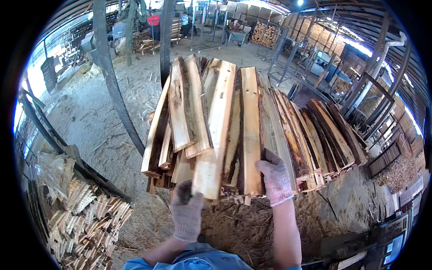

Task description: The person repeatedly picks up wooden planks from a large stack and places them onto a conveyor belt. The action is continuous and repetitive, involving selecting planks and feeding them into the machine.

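Note:
A broad pile of rough-sawn wooden slabs (276, 130), many with bark edges, lies lengthwise in front of me. My left hand (186, 210), in a pale knit glove with dark fingertips, grips the near left corner of a long pale slab (216, 139). To its right, a wide slab with two dark knots (250, 135) has my right hand (275, 180) closed on its right edge near the close end. That hand wears a similar glove, and its fingers partly vanish into the gap beside the slab. Two shorter bark-edged slabs (181, 108) lie on top at the left.
Thin wood offcuts (87, 216) are heaped at the lower left. A dark metal post (110, 67) and another upright (166, 40) stand beyond the pile. Metal frames (288, 56), a green cart (236, 38) and stacked logs (264, 35) are farther back. People (154, 24) stand at the far left.

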Demonstrator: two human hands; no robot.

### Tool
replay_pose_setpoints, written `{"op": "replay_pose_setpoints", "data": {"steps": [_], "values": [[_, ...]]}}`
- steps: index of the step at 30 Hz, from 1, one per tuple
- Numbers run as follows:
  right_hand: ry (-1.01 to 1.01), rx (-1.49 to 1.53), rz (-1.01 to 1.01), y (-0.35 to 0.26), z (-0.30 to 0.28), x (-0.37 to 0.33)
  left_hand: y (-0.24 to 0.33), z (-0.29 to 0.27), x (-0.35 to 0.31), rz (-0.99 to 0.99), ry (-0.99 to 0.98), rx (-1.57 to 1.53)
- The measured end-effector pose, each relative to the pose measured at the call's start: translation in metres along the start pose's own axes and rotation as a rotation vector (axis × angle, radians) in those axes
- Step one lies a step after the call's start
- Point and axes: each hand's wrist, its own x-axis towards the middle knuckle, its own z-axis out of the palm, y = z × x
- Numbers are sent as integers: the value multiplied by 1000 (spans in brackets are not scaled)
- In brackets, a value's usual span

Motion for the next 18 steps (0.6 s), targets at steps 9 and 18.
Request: {"op": "replay_pose_setpoints", "data": {"steps": [9, 18], "values": [[81, -469, -155, -21, 3, -24, -6, 61, -7, 641, -342, 792], [104, 162, -106, -15, -7, -37, -18, 31, 3, 264, -312, 372]]}}
